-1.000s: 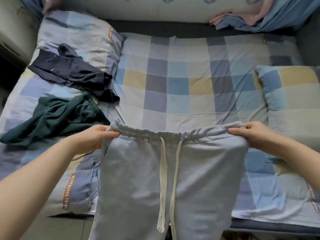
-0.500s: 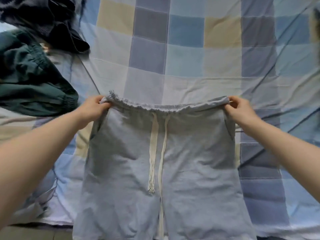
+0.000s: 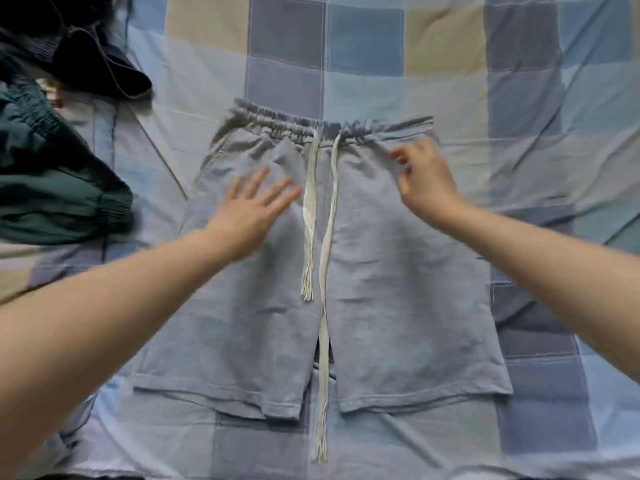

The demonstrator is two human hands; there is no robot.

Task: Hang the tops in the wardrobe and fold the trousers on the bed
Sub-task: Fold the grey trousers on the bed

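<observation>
Drawstrings (image 3: pixel 320 216) lying loose down the grey shorts (image 3: pixel 381 271) risk being trapped in a fold, since the flat, released left hand (image 3: pixel 249 209) and loosely curled, empty right hand (image 3: pixel 424 181) leave them untucked.

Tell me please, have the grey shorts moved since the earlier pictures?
Yes. The grey shorts were held up by the waistband at the bed's near edge; now they lie flat on the checked sheet, released by both hands.

Soft even daylight we see, faint shadows, no glare, motion blur on our right hand (image 3: pixel 420 181), wide-angle bowing toward nine and three o'clock edges.
</observation>
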